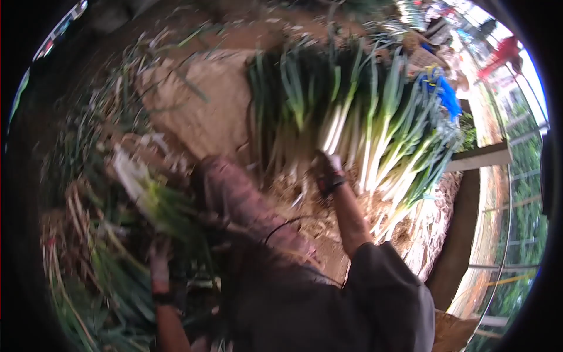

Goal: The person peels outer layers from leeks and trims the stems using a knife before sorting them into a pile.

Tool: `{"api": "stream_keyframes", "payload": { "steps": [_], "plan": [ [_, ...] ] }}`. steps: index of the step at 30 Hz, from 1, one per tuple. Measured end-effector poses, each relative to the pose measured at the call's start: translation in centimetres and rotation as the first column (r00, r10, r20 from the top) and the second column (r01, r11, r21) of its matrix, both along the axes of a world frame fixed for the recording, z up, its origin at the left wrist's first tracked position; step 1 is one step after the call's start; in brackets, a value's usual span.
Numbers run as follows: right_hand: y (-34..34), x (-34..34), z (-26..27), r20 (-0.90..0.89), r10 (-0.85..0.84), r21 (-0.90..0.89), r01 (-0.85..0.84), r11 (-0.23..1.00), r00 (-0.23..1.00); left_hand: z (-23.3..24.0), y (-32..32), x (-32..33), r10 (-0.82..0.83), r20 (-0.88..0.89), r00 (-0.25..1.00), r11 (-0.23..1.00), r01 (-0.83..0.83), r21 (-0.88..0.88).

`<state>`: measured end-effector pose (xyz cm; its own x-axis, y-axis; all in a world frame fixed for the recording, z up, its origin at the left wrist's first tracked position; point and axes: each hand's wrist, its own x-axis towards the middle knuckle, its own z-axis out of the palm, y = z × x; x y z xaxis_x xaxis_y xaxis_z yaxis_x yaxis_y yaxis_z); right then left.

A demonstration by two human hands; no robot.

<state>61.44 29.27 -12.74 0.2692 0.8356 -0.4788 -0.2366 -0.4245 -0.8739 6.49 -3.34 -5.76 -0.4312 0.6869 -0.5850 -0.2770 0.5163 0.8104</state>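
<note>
A wide row of green onions or leeks [303, 101] lies at the centre and right, white stalks and roots towards me. My right hand [327, 171], in a light glove with a dark wristband, is at the white stalks near the roots; its fingers are blurred, and its hold is unclear. My left hand [160, 255], also gloved, is at the lower left beside the green leaves of a loose bunch of stalks [151, 193], whose white end points up and left. Whether it touches that bunch cannot be told.
Loose leaves and stalks [101, 281] pile up at the left. A flat tan sheet [202, 101] lies beyond my leg [250, 198]. Blue plastic [446, 94] rests by the row's right end, near a wooden board [479, 157]. Something red [503, 57] shows at the upper right.
</note>
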Motion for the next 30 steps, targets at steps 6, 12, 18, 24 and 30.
{"api": "stream_keyframes", "payload": {
  "steps": [6, 12, 18, 24, 30],
  "plan": [
    [1.4, -0.6, 6.0, 0.295, 0.388, -0.052, -0.391, 0.919, 0.873, -2.6, 1.1, 0.6, 0.061, -0.085, 0.994, 0.997, -0.057, 0.057],
    [0.4, 0.7, 7.4, 0.780, 0.038, 0.165, -0.264, 0.950, 0.625, -2.5, 0.9, 2.0, 0.028, -0.234, 0.972, 1.000, -0.028, 0.001],
    [-4.7, -8.4, 19.2, 0.438, 0.395, 0.302, -0.546, 0.781, 0.807, -2.8, 2.9, 3.6, 0.144, -0.197, 0.970, 0.964, -0.094, 0.247],
    [-13.2, -29.7, 25.7, 0.143, 0.957, 0.369, -0.911, 0.184, 0.251, -3.6, 2.5, 0.2, 0.396, 0.167, 0.903, 0.884, -0.424, 0.196],
    [-15.8, -43.3, 16.1, 0.689, 0.708, 0.234, -0.972, -0.016, 0.154, -1.1, 3.6, 3.5, 0.493, 0.087, 0.865, 0.809, -0.493, 0.320]
  ]
}}
